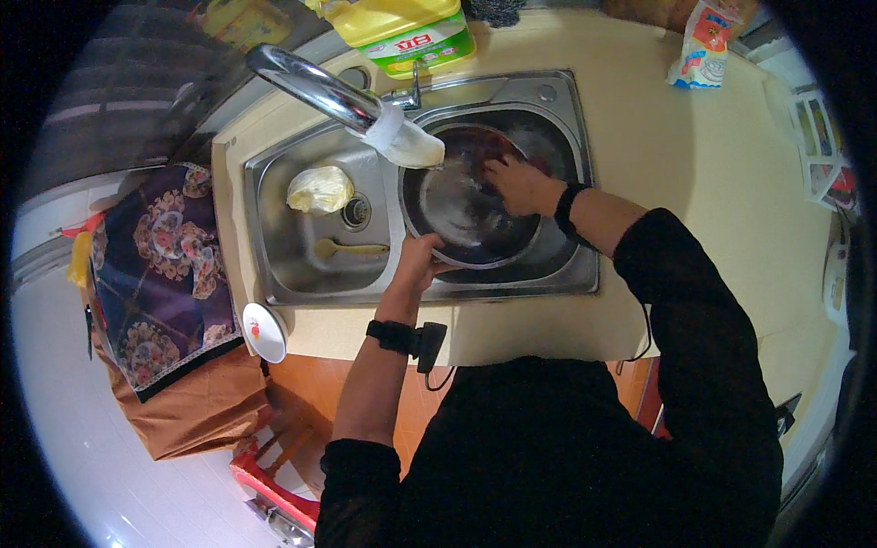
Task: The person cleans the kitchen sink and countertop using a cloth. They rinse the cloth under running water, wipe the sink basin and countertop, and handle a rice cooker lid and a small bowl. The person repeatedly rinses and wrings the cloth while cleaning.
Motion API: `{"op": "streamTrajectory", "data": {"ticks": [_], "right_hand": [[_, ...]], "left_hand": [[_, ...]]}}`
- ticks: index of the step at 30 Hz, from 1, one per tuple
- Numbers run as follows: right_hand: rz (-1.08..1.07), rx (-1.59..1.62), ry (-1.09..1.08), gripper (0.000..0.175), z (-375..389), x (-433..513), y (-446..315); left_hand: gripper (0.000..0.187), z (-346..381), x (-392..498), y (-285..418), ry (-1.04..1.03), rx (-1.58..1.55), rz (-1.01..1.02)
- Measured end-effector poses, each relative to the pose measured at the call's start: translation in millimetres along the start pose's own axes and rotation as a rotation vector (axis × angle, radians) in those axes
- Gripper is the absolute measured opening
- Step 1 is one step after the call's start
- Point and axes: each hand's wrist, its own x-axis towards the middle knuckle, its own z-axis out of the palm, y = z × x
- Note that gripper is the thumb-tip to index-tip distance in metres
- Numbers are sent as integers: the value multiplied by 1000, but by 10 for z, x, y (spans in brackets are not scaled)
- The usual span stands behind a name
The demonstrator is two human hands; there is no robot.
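A round, wet metal basin [459,205] rests tilted in the right bowl of the stainless steel double sink [589,270]. My left hand [416,260] grips its near left rim, the thumb on top and the other fingers underneath. Inside the basin, my right hand [519,183] reaches down with bent fingers near the far right wall. Whether anything small lies under those fingertips is hidden. Over the basin's left edge hangs the chrome faucet [322,85], its spout covered by a white cloth sleeve [404,140].
The left bowl contains a pale, crumpled bundle [320,190] by the drain [356,211] and a yellowish ladle [349,248]. A white dish [264,333] leans at the counter's front left edge. Behind the sink stands a yellow-green detergent jug [425,41]. A printed packet [703,48] lies at back right.
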Motion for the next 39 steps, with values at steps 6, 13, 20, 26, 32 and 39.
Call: {"op": "streamTrajectory", "data": {"ticks": [6, 13, 20, 26, 32, 39], "right_hand": [[27, 587, -484, 45, 20, -163, -348], [-344, 978, 250, 31, -151, 53, -809], [-176, 45, 549, 33, -361, 345, -240], [153, -11, 304, 34, -322, -109, 35], [345, 651, 49, 40, -112, -436, -466], [181, 1168, 438, 34, -77, -374, -1118]], "left_hand": [[37, 30, -31, -40, 36, 3, 21], [33, 54, -139, -64, -161, -155, -130], [28, 221, -271, -10, -91, -130, -96], [53, 298, -286, -11, -40, -120, -4], [69, 337, -182, -103, 18, -85, 160], [52, 245, -176, -80, 67, -111, 287]]}}
